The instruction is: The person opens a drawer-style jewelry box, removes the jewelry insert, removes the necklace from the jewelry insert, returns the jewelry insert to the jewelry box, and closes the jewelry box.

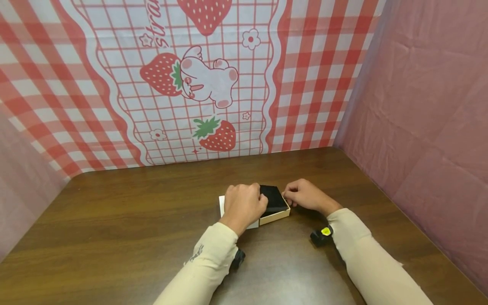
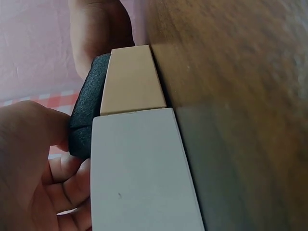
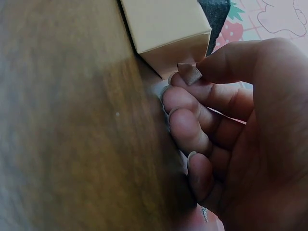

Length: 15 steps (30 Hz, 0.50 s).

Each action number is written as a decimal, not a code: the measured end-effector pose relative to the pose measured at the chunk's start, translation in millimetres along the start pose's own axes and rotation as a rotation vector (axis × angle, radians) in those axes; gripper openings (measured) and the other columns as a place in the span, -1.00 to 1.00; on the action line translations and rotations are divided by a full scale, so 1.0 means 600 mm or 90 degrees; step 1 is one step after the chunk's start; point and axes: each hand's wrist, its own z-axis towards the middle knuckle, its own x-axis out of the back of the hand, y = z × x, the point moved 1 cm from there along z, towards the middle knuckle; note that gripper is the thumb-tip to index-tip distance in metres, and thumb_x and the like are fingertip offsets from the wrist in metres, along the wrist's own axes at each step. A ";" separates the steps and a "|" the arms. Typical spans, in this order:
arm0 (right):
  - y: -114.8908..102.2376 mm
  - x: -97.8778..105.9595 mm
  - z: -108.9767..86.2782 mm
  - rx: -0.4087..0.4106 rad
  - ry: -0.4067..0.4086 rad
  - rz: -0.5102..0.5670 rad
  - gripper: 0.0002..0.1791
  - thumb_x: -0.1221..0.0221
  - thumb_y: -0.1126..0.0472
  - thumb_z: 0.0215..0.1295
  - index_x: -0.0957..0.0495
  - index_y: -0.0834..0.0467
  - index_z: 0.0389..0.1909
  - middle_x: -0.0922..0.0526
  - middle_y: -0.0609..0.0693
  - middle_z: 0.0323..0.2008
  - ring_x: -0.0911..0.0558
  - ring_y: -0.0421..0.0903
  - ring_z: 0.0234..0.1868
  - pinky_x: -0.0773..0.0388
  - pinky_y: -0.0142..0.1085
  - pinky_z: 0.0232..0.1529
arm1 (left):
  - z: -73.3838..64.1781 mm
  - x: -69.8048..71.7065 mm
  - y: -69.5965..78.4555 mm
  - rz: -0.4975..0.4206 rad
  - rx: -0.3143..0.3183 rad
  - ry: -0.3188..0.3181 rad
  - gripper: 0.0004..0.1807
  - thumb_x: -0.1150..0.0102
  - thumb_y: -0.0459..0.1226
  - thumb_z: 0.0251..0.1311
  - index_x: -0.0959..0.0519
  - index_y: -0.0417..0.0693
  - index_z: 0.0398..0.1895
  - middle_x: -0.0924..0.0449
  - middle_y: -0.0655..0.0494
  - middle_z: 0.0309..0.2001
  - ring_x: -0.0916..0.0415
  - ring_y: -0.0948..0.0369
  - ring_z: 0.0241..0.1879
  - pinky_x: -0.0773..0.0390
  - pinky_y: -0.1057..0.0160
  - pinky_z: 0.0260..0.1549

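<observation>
A slide-out box lies on the table, its cream tray (image 1: 274, 217) partly out of a white sleeve (image 2: 139, 168). Black foam (image 1: 275, 197) stands above the tray's rim. My left hand (image 1: 244, 206) is over the sleeve end, thumb and curled fingers pinching the near end of the foam, as the left wrist view shows. At the tray's right end, my right hand (image 1: 306, 195) pinches a small pull tab (image 3: 190, 73) between thumb and index finger. Its other fingers curl close to the tabletop. The left hand hides part of the sleeve in the head view.
The brown wooden table (image 1: 126, 237) runs back to a strawberry-print cloth (image 1: 244, 131). A pink cloth (image 1: 427, 127) hangs along the right side. Black wrist cameras sit under both cuffs, the right one (image 1: 321, 236) with a yellow mark.
</observation>
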 end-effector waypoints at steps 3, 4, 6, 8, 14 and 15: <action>-0.001 0.000 0.001 0.003 -0.003 0.002 -0.75 -0.15 0.30 0.35 -0.58 0.15 -0.56 -0.59 -0.02 -0.59 -0.56 -0.10 -0.52 -0.51 -0.28 -0.45 | 0.001 -0.001 -0.001 0.001 -0.012 -0.003 -0.68 -0.23 -0.12 0.10 -0.43 0.06 -0.73 -0.43 0.16 -0.77 -0.53 0.08 -0.62 -0.45 0.08 -0.49; -0.001 0.000 0.001 0.003 -0.004 0.004 -0.75 -0.15 0.30 0.35 -0.58 0.15 -0.57 -0.59 -0.01 -0.59 -0.56 -0.10 -0.52 -0.52 -0.28 -0.45 | 0.001 -0.001 -0.001 0.001 -0.015 -0.006 -0.67 -0.23 -0.12 0.11 -0.42 0.07 -0.73 -0.43 0.17 -0.76 -0.53 0.08 -0.62 -0.45 0.08 -0.49; -0.002 -0.001 0.002 0.002 -0.007 0.006 -0.75 -0.15 0.30 0.35 -0.58 0.15 -0.57 -0.60 -0.01 -0.58 -0.57 -0.10 -0.51 -0.53 -0.27 -0.45 | 0.001 -0.001 -0.002 0.003 -0.018 -0.011 -0.66 -0.23 -0.11 0.12 -0.40 0.08 -0.73 -0.42 0.17 -0.76 -0.54 0.08 -0.61 -0.46 0.08 -0.48; -0.003 -0.001 0.002 0.000 -0.008 0.006 -0.75 -0.14 0.30 0.34 -0.58 0.14 -0.56 -0.60 -0.01 -0.58 -0.57 -0.10 -0.51 -0.54 -0.27 -0.44 | 0.001 -0.001 -0.002 0.002 -0.019 -0.016 -0.64 -0.23 -0.10 0.13 -0.38 0.09 -0.74 -0.40 0.18 -0.76 -0.55 0.08 -0.60 -0.46 0.09 -0.47; -0.007 0.001 0.000 0.008 -0.007 -0.001 -0.76 -0.12 0.33 0.31 -0.58 0.14 -0.57 -0.58 -0.03 -0.60 -0.57 -0.10 -0.53 -0.55 -0.26 -0.45 | 0.003 0.001 -0.001 0.000 -0.031 -0.035 -0.61 -0.22 -0.09 0.17 -0.35 0.11 -0.76 -0.38 0.20 -0.77 -0.56 0.08 -0.59 -0.46 0.08 -0.46; -0.008 0.001 0.000 0.010 -0.006 -0.005 -0.75 -0.11 0.33 0.31 -0.58 0.14 -0.58 -0.57 -0.04 -0.61 -0.57 -0.10 -0.53 -0.55 -0.26 -0.45 | 0.003 0.001 -0.001 0.001 -0.035 -0.037 -0.61 -0.22 -0.10 0.17 -0.35 0.11 -0.76 -0.40 0.19 -0.76 -0.56 0.08 -0.59 -0.47 0.08 -0.45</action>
